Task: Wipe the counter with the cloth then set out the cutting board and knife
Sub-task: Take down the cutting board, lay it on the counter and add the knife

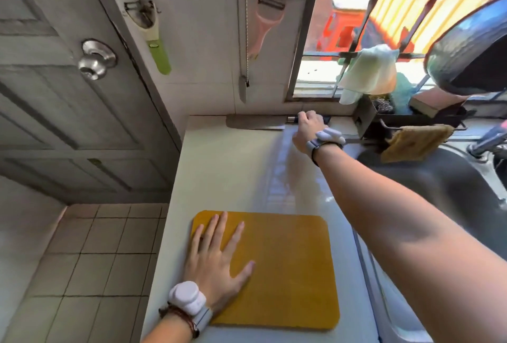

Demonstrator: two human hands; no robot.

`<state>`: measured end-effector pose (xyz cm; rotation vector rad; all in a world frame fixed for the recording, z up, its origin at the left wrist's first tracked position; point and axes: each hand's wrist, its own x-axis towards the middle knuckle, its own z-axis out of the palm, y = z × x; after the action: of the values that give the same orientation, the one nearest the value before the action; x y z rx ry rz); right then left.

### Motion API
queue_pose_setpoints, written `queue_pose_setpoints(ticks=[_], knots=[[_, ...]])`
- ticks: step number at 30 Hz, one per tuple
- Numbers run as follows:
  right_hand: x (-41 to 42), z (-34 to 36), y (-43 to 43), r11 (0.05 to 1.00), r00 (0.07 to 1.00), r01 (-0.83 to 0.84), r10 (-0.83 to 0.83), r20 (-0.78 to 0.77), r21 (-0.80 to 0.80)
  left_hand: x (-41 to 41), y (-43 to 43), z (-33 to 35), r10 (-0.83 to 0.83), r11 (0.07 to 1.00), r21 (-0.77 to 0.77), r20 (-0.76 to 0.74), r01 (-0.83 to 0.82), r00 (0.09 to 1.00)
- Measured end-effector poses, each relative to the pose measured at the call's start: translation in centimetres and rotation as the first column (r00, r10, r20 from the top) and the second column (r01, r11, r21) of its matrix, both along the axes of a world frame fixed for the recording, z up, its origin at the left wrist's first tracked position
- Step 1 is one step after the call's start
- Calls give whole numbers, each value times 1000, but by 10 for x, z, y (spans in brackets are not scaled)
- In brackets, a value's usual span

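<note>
An orange cutting board (288, 268) lies flat on the pale counter (233, 172) near its front edge. My left hand (216, 257) rests flat on the board's left side, fingers spread. At the back of the counter, against the wall, lies a broad cleaver-like knife (255, 122) with its blade pointing left. My right hand (308, 130) is stretched out to it and closed around its dark handle. A pale green cloth (367, 71) hangs on the window bars at the back right.
A steel sink (439, 178) with a tap (488, 142) lies to the right. A rack with a yellow sponge cloth (414, 141) stands behind it. Peelers (153, 41) hang on the wall. A grey door (68, 82) is at the left, tiled floor below.
</note>
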<state>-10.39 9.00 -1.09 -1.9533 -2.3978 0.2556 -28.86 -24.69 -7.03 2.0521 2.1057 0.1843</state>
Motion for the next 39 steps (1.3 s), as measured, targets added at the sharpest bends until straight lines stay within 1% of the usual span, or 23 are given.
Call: queue_pose_setpoints(ticks=[2,5,7,9,11,12,14,16,18,19,20,22,25,27,31,34,39], knots=[[1,-8,19,1000,997,-22,24,75,-22,0,0,0,-1,1000,12,-2,1,1000],[4,-20,37,997,986,-57,48,158,56,2,3,-2,23,999,28,6,-23,1000],[9,-20,38,988,974,-131,114,198,77,2,2,-2,24,999,30,10,-25,1000],[19,-17,26,969,955,-239,223,195,64,1,1,-1,20,999,30,7,-20,1000],[28,-7,9,951,945,-308,303,126,28,1,1,-2,22,999,35,4,-22,1000],[31,1,-3,949,947,-314,312,80,12,1,1,-3,26,999,37,10,-26,1000],[37,19,-29,962,962,-274,274,-4,6,1,4,-6,31,999,44,23,-32,999],[45,30,-70,977,976,-209,211,-52,36,0,5,-9,32,998,56,23,-33,999],[52,34,-127,994,990,-76,84,-115,73,-1,4,-9,26,998,60,20,-27,999],[54,33,-158,996,985,3,13,-170,90,-1,6,-9,27,997,69,24,-29,999],[54,32,-191,992,970,82,-57,-235,99,-1,6,-9,29,997,73,25,-30,999],[49,29,-259,973,922,222,-187,-339,67,0,5,-8,23,997,78,18,-25,1000],[37,15,-331,933,849,359,-334,-410,-18,0,5,-12,20,995,102,11,-21,1000],[28,3,-363,906,818,416,-409,-404,-76,0,3,-14,14,993,115,13,-15,1000],[20,-18,-386,881,819,456,-470,-330,-124,-1,7,-14,25,991,129,-3,-24,1000],[17,-24,-393,884,842,456,-465,-274,-101,0,6,-11,32,992,123,-4,-31,999],[12,-19,-392,884,858,449,-467,-215,-127,-1,3,-11,33,995,96,0,-33,999]])
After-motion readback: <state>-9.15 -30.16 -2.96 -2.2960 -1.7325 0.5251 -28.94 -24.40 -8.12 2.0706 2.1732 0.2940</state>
